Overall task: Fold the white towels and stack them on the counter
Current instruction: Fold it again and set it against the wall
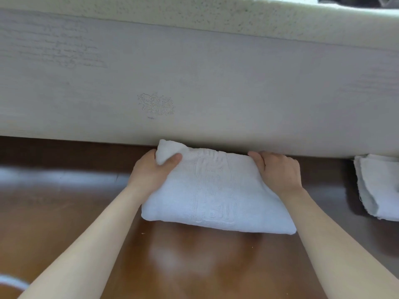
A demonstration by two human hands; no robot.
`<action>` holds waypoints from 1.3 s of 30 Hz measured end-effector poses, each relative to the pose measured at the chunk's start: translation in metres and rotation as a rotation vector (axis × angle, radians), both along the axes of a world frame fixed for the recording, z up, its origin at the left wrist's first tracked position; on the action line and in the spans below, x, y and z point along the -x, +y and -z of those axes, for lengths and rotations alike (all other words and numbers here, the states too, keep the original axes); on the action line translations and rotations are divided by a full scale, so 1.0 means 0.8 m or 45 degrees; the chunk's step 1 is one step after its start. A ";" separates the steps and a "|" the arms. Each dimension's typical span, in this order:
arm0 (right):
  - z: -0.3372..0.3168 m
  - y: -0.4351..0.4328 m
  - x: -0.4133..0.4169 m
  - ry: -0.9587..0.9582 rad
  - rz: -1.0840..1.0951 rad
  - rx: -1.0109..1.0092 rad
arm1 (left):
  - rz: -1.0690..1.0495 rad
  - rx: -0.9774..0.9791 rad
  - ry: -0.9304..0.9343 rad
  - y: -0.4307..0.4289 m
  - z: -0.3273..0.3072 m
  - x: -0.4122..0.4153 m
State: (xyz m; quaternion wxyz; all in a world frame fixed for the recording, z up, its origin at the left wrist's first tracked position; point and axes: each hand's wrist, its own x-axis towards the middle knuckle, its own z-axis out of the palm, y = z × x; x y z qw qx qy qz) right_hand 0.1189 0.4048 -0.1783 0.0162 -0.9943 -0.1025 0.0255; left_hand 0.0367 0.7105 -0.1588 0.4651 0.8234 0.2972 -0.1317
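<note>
A folded white towel (216, 195) with an embossed pattern lies on the brown wooden counter (64, 212), its far edge against the pale wall panel. My left hand (151, 171) grips the towel's far left corner, thumb on top. My right hand (278, 171) grips the far right corner, fingers curled over the edge. A second folded white towel (377, 186) lies at the right edge of the view, apart from both hands.
A pale grey panel (194, 83) with an embossed emblem (155, 104) rises behind the counter, topped by a speckled ledge (216, 14). A white curved object (10, 281) shows at the bottom left corner.
</note>
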 end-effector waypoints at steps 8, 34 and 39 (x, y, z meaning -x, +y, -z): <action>-0.006 0.020 0.026 -0.129 0.083 0.018 | 0.015 -0.363 -0.043 -0.021 0.004 -0.002; -0.003 0.108 0.088 0.315 -0.090 -0.101 | 0.930 -0.918 -0.505 -0.065 -0.004 0.015; -0.002 0.104 0.087 0.291 -0.099 -0.150 | 1.054 -0.884 -0.290 -0.051 0.017 -0.002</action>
